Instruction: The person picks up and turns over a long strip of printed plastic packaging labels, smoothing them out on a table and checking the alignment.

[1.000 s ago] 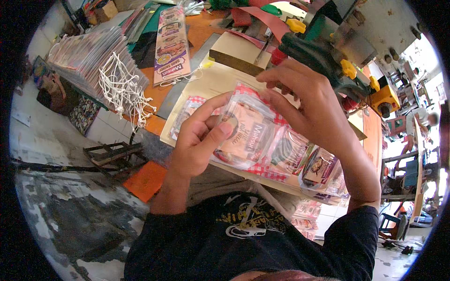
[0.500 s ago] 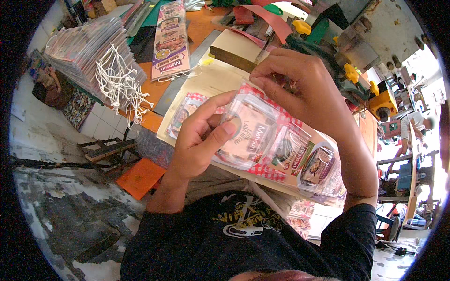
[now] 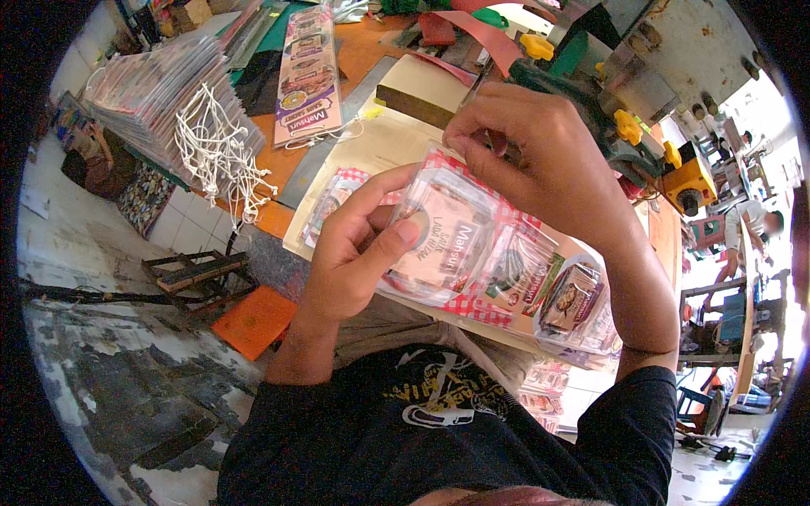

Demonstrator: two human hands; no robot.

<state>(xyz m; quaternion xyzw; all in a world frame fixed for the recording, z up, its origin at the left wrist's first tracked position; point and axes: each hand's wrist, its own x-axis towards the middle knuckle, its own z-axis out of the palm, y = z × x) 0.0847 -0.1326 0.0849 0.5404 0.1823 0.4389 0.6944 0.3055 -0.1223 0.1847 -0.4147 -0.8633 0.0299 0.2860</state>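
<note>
A long printed card strip in clear plastic, with a red-and-white checked border, lies slantwise in front of me. Its far left end is raised in my left hand, the thumb on top and the fingers underneath. At the top corner of that end, my right hand is bent into a pinch. Whatever lies between its fingertips is too small to make out. Beneath the strip is a cream board, where part of another checked card shows.
At the left leans a tall stack of plastic-covered cards with white strings hanging from it. A finished-looking pink strip with a cord lies beyond the board. Green machinery with yellow knobs stands at the right. A person is in the far right background.
My right hand has shifted slightly left and its fingers have curled a little more at the strip's corner. My left hand keeps its hold, nearly still.
</note>
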